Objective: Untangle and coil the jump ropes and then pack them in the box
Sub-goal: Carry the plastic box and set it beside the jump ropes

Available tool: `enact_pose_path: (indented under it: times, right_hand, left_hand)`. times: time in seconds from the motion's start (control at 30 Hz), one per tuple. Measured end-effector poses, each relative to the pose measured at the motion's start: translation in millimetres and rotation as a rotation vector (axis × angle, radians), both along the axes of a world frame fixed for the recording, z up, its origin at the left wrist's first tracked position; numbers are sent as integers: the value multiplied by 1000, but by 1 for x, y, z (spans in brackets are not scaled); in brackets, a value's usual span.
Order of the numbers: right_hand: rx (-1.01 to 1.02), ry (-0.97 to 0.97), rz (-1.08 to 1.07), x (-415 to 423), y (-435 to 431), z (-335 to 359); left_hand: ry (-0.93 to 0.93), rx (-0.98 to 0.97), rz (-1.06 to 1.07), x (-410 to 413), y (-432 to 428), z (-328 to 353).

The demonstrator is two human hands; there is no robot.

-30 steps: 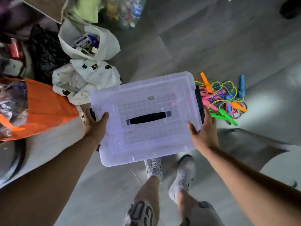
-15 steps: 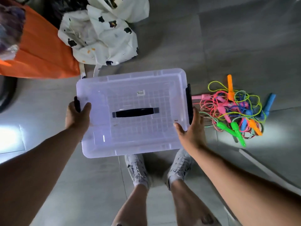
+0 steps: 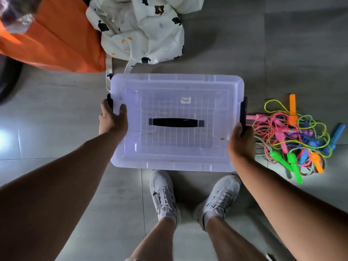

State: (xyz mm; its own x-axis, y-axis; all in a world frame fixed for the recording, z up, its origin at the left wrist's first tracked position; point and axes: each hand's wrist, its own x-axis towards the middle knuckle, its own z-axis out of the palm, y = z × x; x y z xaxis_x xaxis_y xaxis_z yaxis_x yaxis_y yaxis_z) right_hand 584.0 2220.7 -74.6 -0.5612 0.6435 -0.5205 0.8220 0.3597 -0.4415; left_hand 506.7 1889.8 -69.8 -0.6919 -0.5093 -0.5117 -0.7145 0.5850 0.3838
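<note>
Looks down on grey floor tiles [image 3: 282, 44] with pale grout lines and a bright glare [image 3: 3, 136] at the left edge. Finds an orange bag [image 3: 56, 40] at far left. Just right of it lies a crumpled white bag [image 3: 143, 31] with black patches, its strap [image 3: 108, 72] trailing toward the far left corner of the box [image 3: 177, 87]. Shows a dark round shape [image 3: 7, 80] cut off at the left edge, too little of it to identify.

Finds the jump ropes [image 3: 293, 136] on the floor just right of the box, in one tangled heap: pink, yellow-green and striped cords with orange, green, blue and pink grips. None inside the box.

Holds the translucent box level between both arms, lid [image 3: 188, 147] shut, black handle [image 3: 176, 122] lying flat at its middle, white shoes [image 3: 163, 193] just near of its edge. Cannot tell whether the box rests on the floor or hangs above it.

Clamps the left hand [image 3: 113, 119] on the box's left end, thumb on the lid, fingers wrapped round by the black latch [image 3: 109, 102]. Clamps the right hand [image 3: 240, 142] on the right end likewise, thumb up on the lid's edge, fingers hidden behind the side. Keeps both forearms stretched forward, wide apart.
</note>
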Motion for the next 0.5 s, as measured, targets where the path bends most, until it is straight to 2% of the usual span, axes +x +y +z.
enact_pose_path:
  times: [0.3, 0.5]
  right_hand:
    - [6, 22, -156, -10, -1, 1]
    - [-23, -16, -257, -16, 8, -7]
  left_hand:
    - [-5, -59, 11, -1, -4, -6]
    - [-1, -93, 138, -5, -7, -12]
